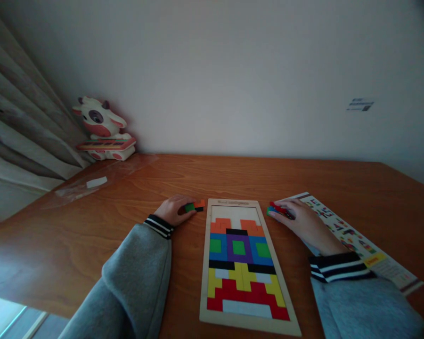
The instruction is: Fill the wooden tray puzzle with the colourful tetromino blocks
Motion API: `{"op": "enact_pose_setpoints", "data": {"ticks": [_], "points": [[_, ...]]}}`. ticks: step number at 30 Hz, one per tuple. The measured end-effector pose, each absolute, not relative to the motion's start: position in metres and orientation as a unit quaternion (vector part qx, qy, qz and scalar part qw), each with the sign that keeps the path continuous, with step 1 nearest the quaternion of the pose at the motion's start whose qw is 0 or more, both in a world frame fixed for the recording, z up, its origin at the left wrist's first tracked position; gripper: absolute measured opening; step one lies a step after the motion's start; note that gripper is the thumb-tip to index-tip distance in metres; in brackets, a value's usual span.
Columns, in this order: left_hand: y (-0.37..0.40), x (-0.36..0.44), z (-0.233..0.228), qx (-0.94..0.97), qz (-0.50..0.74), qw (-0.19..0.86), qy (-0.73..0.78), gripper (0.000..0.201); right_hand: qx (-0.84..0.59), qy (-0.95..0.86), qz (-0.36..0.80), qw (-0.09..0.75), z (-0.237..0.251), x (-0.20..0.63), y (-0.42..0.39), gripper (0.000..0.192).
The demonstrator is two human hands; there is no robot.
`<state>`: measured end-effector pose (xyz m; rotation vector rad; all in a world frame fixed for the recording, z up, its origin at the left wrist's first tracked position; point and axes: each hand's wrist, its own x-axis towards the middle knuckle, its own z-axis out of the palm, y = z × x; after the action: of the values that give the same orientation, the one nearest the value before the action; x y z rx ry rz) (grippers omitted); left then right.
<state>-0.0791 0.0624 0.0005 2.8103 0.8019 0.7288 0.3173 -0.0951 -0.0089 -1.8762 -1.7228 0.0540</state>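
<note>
Most of the puzzle board [248,263] at 6 o'clock is filled — only its top strip looks bare. 2 hands flank it, forearms flat: left hand [173,210] curled over green and orange pieces [195,205], right hand [300,220] pinching red pieces [277,209] above the booklet [360,242].

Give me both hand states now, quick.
Left hand: curled on small green, orange and black blocks beside the puzzle board.
Right hand: closed on red and green blocks, over the booklet.
</note>
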Motion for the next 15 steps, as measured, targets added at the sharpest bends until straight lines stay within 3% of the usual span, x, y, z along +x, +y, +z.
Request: {"op": "enact_pose_setpoints", "data": {"ticks": [15], "points": [[0.0576,-0.0682,-0.0019,0.939,0.247,0.082,0.226,0.032,-0.706,-0.629,0.079,0.317,-0.0168,0.3181,-0.0915,0.032]]}}
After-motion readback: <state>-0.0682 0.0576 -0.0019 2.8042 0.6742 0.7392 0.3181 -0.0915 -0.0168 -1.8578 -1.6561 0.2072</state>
